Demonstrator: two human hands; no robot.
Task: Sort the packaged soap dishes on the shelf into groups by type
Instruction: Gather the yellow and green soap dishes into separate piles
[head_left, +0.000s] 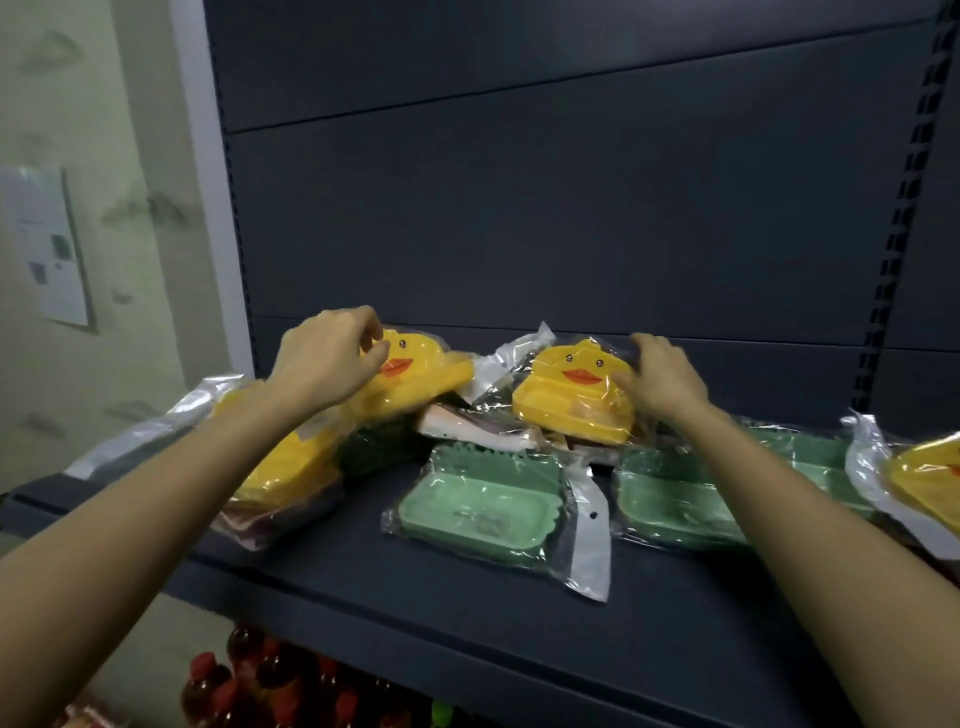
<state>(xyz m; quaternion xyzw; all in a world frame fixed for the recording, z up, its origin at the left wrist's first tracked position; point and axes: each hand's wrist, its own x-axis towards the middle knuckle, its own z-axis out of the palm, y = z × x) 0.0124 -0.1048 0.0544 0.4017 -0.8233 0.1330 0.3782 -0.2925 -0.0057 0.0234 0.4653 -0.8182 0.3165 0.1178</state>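
Packaged soap dishes lie scattered on a dark shelf (415, 587). My left hand (332, 358) grips the top of a yellow duck dish (415, 371) at the back left. My right hand (660, 376) holds the right side of a second yellow duck dish (566, 397), tilted up in its clear wrap. A third yellow dish (291, 467) lies under my left forearm, and a fourth (930, 478) sits at the far right edge. A green dish (480, 506) lies in the middle, another green one (675, 499) beneath my right forearm. Pink dishes (467, 428) show partly under the ducks.
A dark green item (376, 447) sits behind the yellow dish on the left. The shelf's back panel (545, 208) rises close behind the pile. Red bottles (270, 680) stand on the level below. A pale wall with a paper notice (49, 249) is to the left.
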